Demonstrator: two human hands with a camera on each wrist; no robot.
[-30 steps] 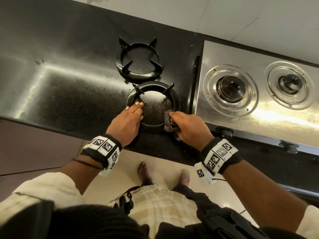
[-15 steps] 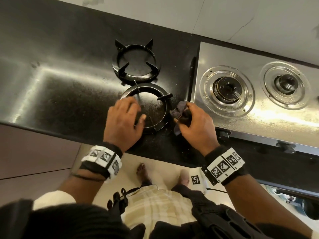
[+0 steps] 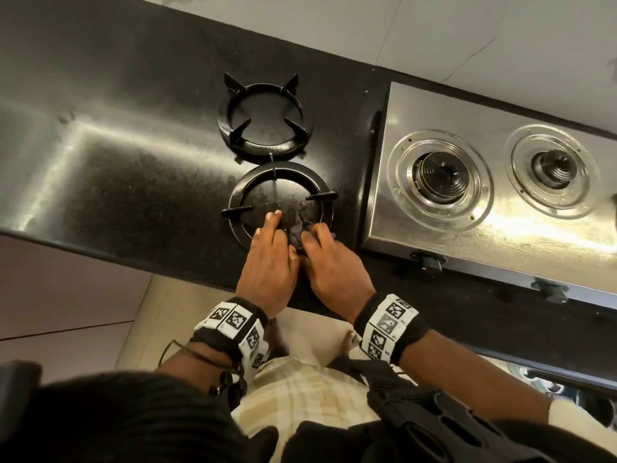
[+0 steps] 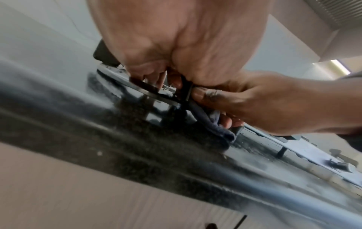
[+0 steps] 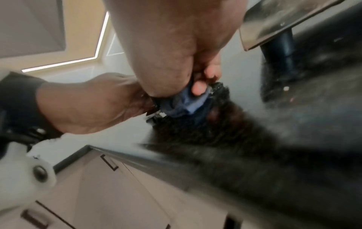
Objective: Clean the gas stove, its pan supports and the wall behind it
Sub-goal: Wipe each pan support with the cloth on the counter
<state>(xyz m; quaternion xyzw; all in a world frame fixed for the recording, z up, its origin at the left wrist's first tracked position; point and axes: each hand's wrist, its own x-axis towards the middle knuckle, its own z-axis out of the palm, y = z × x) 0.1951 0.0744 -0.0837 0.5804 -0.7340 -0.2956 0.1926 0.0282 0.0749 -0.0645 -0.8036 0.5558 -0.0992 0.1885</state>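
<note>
Two black pan supports lie on the black counter [image 3: 117,182], left of the steel gas stove [image 3: 444,235]. My left hand [image 3: 267,262] grips the near rim of the near pan support [image 3: 329,208], fingers reaching into the ring. Beside it, my right hand [image 3: 330,262] holds a dark blue cloth [image 3: 302,222] bunched against the same rim. In the left wrist view my left hand [image 4: 176,38] curls over the ring, and the cloth [image 4: 215,122] hangs under my right hand [image 4: 264,100]. The right wrist view shows the cloth [image 5: 188,103] pinched by my right hand [image 5: 166,38].
The far pan support [image 3: 265,121] stands just behind the near one. Two bare burners [image 3: 440,175] [image 3: 552,167] sit in the stove top, with black knobs [image 3: 430,260] on its front. White wall tiles [image 3: 434,35] run behind. The counter edge is under my wrists.
The near pan support has turned, its prongs pointing in new directions. My right hand with the cloth moved from the ring's right side to its near rim, close against my left hand.
</note>
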